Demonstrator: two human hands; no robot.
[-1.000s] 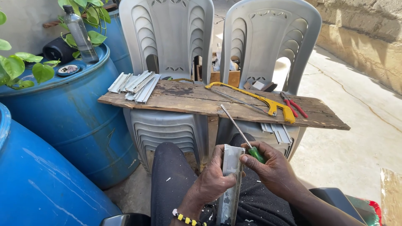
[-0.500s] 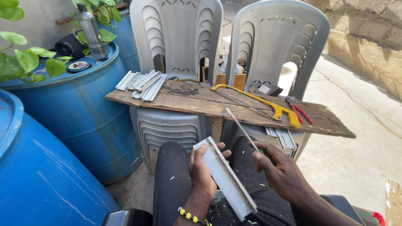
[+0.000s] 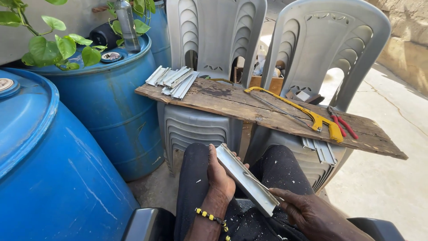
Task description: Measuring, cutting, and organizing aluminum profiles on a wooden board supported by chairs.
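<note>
item: grey metal channel strip (image 3: 246,178), lower centre of frame, across my lap; left hand (image 3: 219,174) fingers wrapped round its upper end; right hand (image 3: 312,214) fingers loosely cupped at its lower end; the thin green-handled tool held half a second ago gone from view; hacksaw (image 3: 307,114) idle on plank desk (image 3: 223,100).

A small brown cardboard box (image 3: 265,81) sits between the two grey chairs (image 3: 332,49).
</note>
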